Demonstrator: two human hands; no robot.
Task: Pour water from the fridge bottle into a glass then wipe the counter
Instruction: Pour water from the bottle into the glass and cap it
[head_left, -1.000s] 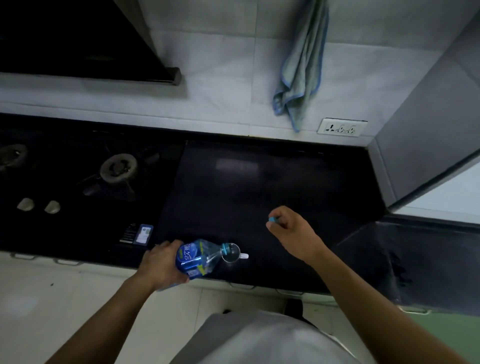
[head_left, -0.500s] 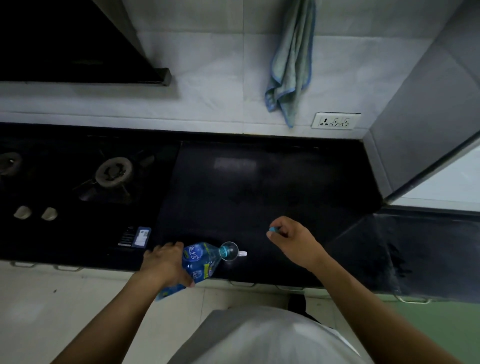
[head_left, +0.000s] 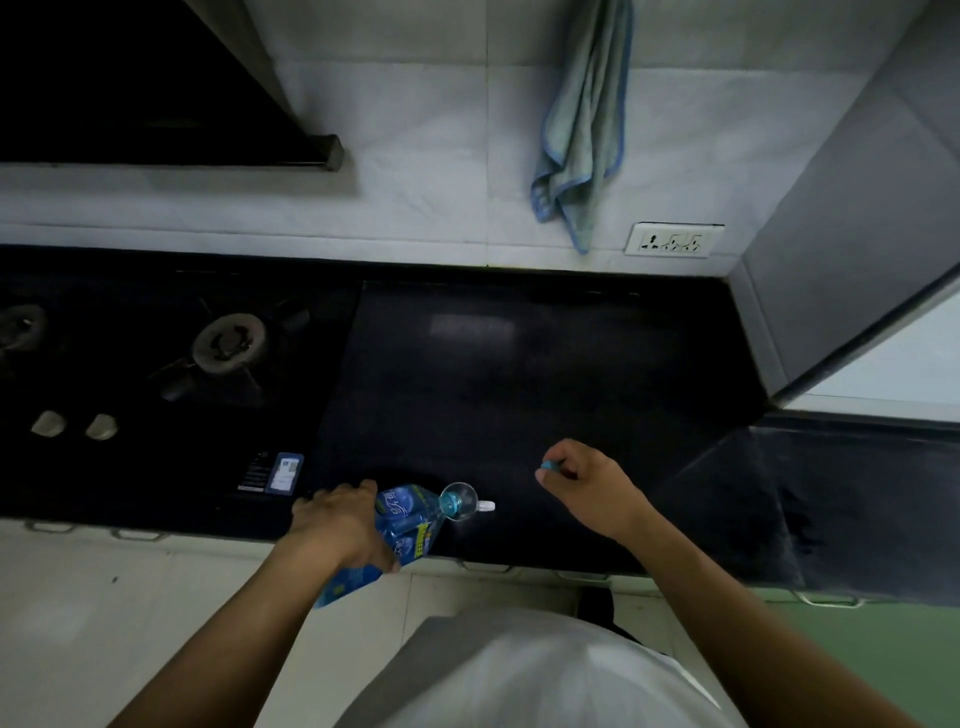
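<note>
Bottle (head_left: 402, 525) blue-labelled, tilted over glass (head_left: 460, 500) | left hand (head_left: 337, 525) grasping bottle | right hand (head_left: 587, 486) pinching cap (head_left: 549, 465)

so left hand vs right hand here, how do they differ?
The left hand wraps the blue-labelled water bottle, tilted with its neck at a clear glass; the right hand pinches only a small blue cap. The left hand is at the counter's front edge, the right hand further in. Both are closed on something and held over the dark counter.
</note>
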